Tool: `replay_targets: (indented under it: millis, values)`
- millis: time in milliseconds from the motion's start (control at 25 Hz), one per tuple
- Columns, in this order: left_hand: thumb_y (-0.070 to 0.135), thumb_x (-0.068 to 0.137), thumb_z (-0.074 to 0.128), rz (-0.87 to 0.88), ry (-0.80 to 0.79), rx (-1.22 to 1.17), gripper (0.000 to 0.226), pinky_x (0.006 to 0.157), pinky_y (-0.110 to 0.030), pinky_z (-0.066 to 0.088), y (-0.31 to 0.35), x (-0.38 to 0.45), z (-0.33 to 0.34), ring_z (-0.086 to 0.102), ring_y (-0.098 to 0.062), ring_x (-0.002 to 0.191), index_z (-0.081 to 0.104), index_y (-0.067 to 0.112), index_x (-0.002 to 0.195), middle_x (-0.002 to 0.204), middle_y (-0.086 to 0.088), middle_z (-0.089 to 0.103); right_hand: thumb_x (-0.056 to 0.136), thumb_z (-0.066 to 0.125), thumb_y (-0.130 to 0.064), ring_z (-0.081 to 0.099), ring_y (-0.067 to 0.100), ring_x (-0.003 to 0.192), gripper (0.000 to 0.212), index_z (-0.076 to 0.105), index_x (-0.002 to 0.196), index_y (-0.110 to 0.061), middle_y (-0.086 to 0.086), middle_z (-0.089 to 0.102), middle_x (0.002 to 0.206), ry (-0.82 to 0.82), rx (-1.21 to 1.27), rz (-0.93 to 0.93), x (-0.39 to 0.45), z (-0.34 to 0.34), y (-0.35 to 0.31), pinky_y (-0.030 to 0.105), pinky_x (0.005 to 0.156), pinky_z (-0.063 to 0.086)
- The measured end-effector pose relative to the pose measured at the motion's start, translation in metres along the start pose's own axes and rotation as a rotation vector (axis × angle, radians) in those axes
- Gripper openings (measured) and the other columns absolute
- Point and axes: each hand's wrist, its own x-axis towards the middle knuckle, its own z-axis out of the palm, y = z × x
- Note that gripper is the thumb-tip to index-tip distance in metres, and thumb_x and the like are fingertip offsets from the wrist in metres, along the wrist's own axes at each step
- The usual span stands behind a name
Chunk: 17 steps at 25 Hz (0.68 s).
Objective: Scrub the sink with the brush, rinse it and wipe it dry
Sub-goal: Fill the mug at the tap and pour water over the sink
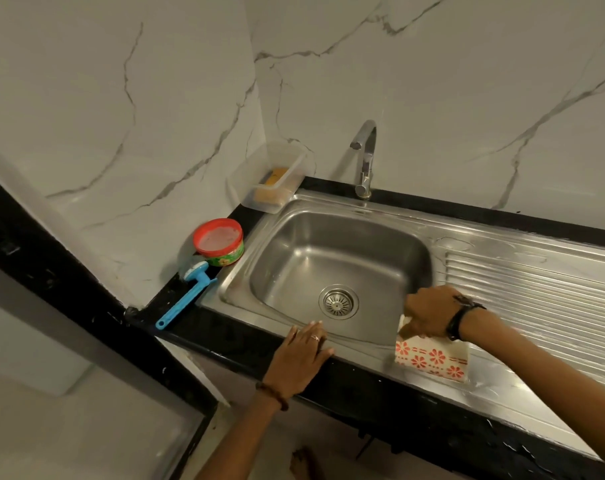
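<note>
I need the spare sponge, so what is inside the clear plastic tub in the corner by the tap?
Through the clear plastic tub an orange-yellow sponge-like block shows, lying along its bottom. The cloudy walls blur it, so I cannot tell whether it is one piece or two.

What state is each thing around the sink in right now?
Faucet: off, no water running.
Sink: basin holds no standing water.
Brush: lying on the counter, untouched.
Cloth: on the sink's front rim, gripped by the right hand.
Left hand: flat on the front rim.
Red tub: upright, lidless.

Home kitchen: steel sink (328,209), faucet (365,157), marble wall (155,98).
</note>
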Motion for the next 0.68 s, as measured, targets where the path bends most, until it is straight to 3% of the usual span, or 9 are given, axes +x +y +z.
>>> replay_targets:
  millis: [120,200,280,400,520,680]
  values:
    - [0.052,0.096,0.017,-0.085,0.046,0.039,0.063,0.116,-0.030,-0.001,-0.029,0.001,-0.002,0.005,-0.014,0.145,0.021,0.015,0.147,0.157,-0.001,0.008,0.087,0.050,-0.053,0.064,0.023,0.099,0.046,0.063,0.104,-0.012,0.005,0.068,0.105,0.061,-0.100,-0.168,0.035,-0.021,-0.043,0.031,0.079,0.048]
    - [0.061,0.084,-0.005,-0.089,0.001,0.074,0.079,0.117,-0.032,-0.003,-0.045,0.008,-0.002,0.001,-0.013,0.145,0.017,0.020,0.148,0.158,0.001,0.003,0.088,0.051,-0.050,0.064,0.024,0.095,0.044,0.062,0.103,-0.011,0.005,0.068,0.102,0.125,-0.129,-0.270,0.062,-0.035,-0.073,0.030,0.072,0.046]
    - [0.056,0.070,-0.021,-0.059,-0.070,0.163,0.093,0.118,-0.037,-0.003,-0.059,0.021,-0.001,-0.003,-0.016,0.145,0.012,0.022,0.150,0.158,-0.002,0.000,0.089,0.051,-0.047,0.063,0.025,0.090,0.041,0.061,0.096,-0.009,0.006,0.067,0.093,0.137,-0.109,-0.323,0.085,-0.054,-0.094,0.028,0.066,0.043]
    - [0.044,0.095,0.002,-0.078,-0.117,0.228,0.061,0.118,-0.041,0.004,-0.085,0.044,-0.014,0.000,-0.021,0.146,0.012,0.019,0.150,0.158,-0.007,0.001,0.089,0.050,-0.050,0.057,0.022,0.074,0.044,0.047,0.066,-0.013,0.001,0.056,0.067,0.152,-0.025,-0.304,0.109,-0.079,-0.095,0.026,0.055,0.039]
    - [0.035,0.102,0.023,-0.141,-0.135,0.016,0.052,0.118,-0.039,0.005,-0.107,0.075,-0.034,0.001,-0.019,0.145,0.013,0.018,0.149,0.158,-0.005,0.003,0.088,0.050,-0.051,0.058,0.015,0.068,0.043,0.062,0.085,-0.010,0.003,0.069,0.081,0.170,0.197,-0.196,0.128,-0.084,-0.064,0.029,0.066,0.047]
    - [0.039,0.100,0.030,-0.202,-0.094,-0.440,0.054,0.117,-0.034,0.007,-0.105,0.123,-0.057,0.008,-0.016,0.145,0.018,0.020,0.148,0.157,-0.002,0.013,0.088,0.055,-0.044,0.056,0.010,0.047,0.040,0.067,0.084,-0.005,0.001,0.064,0.061,0.175,0.623,0.037,0.151,-0.064,-0.017,0.026,0.062,0.054]
